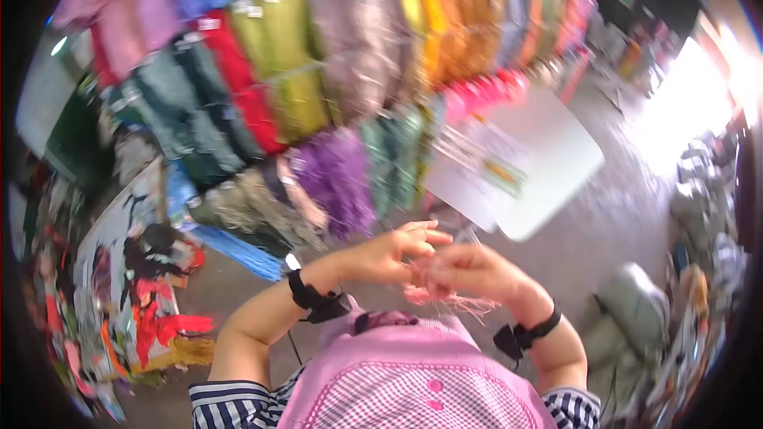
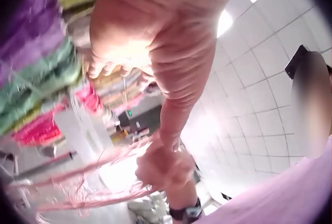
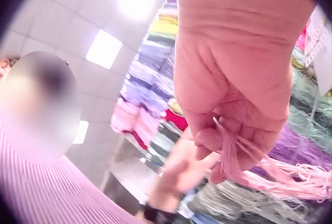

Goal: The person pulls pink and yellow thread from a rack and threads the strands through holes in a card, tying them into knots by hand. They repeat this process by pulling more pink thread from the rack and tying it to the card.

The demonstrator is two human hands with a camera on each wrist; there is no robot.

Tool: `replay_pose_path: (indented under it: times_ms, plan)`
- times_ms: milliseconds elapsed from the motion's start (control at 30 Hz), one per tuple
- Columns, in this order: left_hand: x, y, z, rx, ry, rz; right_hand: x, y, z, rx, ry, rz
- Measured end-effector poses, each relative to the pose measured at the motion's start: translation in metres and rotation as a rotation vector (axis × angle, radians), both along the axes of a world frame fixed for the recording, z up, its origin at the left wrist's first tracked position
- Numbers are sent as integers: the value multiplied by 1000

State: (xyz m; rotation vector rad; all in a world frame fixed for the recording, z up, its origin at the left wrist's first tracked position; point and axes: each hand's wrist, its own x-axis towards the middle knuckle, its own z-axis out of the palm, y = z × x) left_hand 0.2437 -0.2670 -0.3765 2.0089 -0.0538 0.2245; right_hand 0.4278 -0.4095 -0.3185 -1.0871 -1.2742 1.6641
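- Spreading beyond both hands, rows of yarn skeins (image 1: 290,71) look soft and fibrous; anything trailing could snag on them, I'd judge, if swung close.
- Smooth and flat, a pale board (image 1: 560,179) with rounded corners.
- Left hand (image 1: 389,254): fingers loose, gripping nothing I can make out, thumb touching or just beside the right.
- Right hand (image 1: 474,272): curled round limp pink strands (image 3: 264,181), which trail past its fingers.
- Thin, wavy loops there; uneven pulling might knot them, a slack grip shed some.
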Motion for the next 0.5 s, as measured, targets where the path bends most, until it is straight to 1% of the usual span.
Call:
replay_pose_path:
  times_ms: [33, 100, 133, 167, 200, 233, 267, 333, 367, 433, 467, 500]
  plan:
    - [19, -13, 8, -283, -12, -36, 17, -10, 4, 72, 40, -38]
    - [43, -24, 7, -566, 101, -18, 64, -34, 2, -19, 213, -237]
    - [54, -27, 5, -578, 110, -37, 87, -47, 11, -48, 301, -281]
    - [65, -30, 4, -758, 121, 32, 109, -58, 6, 7, 265, -275]
    - [73, -30, 3, -934, 131, 112, 120, -69, 11, 20, 45, -344]
    - [80, -27, 2, -940, 135, 115, 129, -77, 18, 34, -175, -402]
    - [86, -21, 3, -838, 170, 134, 141, -82, 20, 29, -171, -397]
    - [99, -9, 6, -676, 194, 140, 170, -87, 24, -10, -422, -456]
    - [105, -3, 9, -677, 197, 145, 182, -88, 26, -11, -418, -452]
    - [116, 9, 12, -739, 191, 162, 206, -87, 31, 42, -415, -648]
    - [122, 15, 10, -733, 175, 251, 220, -86, 35, 44, -416, -647]
    - [126, 27, 3, -735, 175, 250, 234, -86, 39, 77, -271, -748]
